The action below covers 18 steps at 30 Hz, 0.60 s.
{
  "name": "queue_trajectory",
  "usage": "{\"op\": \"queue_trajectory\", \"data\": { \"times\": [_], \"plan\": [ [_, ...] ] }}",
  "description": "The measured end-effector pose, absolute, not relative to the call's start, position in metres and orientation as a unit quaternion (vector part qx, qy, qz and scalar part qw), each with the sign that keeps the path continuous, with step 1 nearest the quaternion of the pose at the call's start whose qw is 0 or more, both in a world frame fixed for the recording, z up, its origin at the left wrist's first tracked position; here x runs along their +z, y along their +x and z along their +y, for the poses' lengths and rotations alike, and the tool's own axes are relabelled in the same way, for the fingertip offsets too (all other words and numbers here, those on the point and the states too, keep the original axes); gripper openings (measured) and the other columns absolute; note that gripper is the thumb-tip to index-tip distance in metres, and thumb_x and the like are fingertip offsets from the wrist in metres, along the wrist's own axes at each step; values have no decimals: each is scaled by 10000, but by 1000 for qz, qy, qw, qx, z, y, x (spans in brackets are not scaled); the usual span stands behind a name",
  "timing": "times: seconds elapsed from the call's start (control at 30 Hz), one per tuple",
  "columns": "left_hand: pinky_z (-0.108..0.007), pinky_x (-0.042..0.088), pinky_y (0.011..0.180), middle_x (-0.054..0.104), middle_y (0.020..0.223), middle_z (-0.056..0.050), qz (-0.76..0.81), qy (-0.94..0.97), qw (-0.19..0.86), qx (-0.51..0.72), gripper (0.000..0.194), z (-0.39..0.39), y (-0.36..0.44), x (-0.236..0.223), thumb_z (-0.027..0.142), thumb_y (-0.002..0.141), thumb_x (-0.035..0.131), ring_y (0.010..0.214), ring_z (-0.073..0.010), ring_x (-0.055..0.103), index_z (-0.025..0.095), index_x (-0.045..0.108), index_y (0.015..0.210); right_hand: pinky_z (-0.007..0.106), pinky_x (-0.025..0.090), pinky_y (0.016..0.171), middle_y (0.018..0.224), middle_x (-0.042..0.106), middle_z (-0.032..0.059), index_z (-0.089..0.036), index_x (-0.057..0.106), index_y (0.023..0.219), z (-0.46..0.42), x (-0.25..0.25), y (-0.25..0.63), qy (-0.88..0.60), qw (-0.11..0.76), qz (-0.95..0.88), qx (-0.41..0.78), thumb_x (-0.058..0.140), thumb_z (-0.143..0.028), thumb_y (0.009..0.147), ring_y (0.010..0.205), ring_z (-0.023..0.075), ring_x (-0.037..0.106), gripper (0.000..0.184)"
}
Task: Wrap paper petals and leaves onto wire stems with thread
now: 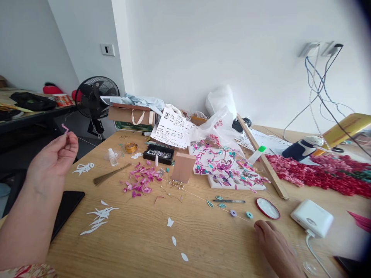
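My left hand is raised at the left, above the table edge. Its fingertips are pinched on a small pink piece that sticks up from them; its exact kind is too small to tell. A thin pale thread stretches across the table from near my left hand toward my right. Low on the right, my right hand has its fingers closed at the thread's end, close to the tabletop. Beside it lie a teal spool, a lilac spool and a round red-rimmed dish.
Magenta petals lie mid-table near an upright wooden block. Finished flowers rest on white foam. White paper cutouts lie at front left. A white charger with a cable stands right; a wooden bar leans behind.
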<state>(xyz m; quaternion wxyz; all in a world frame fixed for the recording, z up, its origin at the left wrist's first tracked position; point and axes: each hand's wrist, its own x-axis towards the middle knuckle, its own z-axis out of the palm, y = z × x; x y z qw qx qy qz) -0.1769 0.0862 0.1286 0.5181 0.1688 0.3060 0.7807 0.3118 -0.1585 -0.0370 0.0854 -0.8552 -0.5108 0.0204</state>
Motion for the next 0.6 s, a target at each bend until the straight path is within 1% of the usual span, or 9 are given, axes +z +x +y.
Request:
{"op": "queue_trajectory", "data": {
  "times": [0.2,0.33,0.47,0.6],
  "plan": [
    [-112,523,566,581,673,-24,310,169,518,779,147,86,-174,127,-31,777,437,718,-69,550,63,531,715,305,383,648,854,585,87,-202,520,759,-158,-36,320,-853,32,-520,-25,304,-238,787,783,217,555,221],
    [-104,506,504,560,646,-23,338,157,482,793,183,92,-173,127,-62,772,408,667,-64,545,61,511,684,315,381,688,898,584,90,-196,527,796,-158,-37,326,-862,-3,-505,-43,306,-214,784,820,225,550,222],
    [-103,495,475,543,638,-24,360,147,463,796,193,99,-173,127,-82,764,398,644,-63,538,55,498,672,310,385,686,943,577,82,-206,544,826,-158,-39,332,-875,-10,-481,-48,304,-177,768,880,225,538,249],
    [-116,503,496,554,685,-26,367,144,463,794,162,100,-181,123,-74,761,421,688,-71,540,50,507,704,312,390,674,935,574,83,-207,553,812,-158,-38,338,-880,-16,-472,-52,315,-199,771,870,230,540,242]
  ]
}}
